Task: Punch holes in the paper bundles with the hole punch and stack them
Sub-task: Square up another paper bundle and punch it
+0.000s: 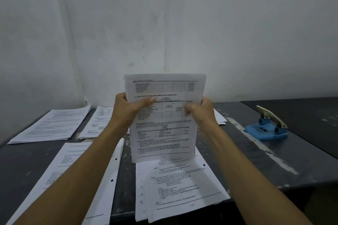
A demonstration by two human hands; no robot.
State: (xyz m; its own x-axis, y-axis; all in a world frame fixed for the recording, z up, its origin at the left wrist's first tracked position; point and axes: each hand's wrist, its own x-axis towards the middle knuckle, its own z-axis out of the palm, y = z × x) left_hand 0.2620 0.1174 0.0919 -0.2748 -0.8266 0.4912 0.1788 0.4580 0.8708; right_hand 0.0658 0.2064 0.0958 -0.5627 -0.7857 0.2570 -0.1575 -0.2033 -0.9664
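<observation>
Both arms reach forward and up, bare from the elbows on. The left hand (130, 108) is held up with its thumb lying flat across the front and its fingers tucked behind, so the grip is a pinch. The right hand (200, 112) is at the same height, just beside the left, with its fingers curled in toward the front. Both wrists are nearly straight.

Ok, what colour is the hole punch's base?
Blue, with a cream lever on top; the hole punch sits at the right of the table in the head view.
</observation>
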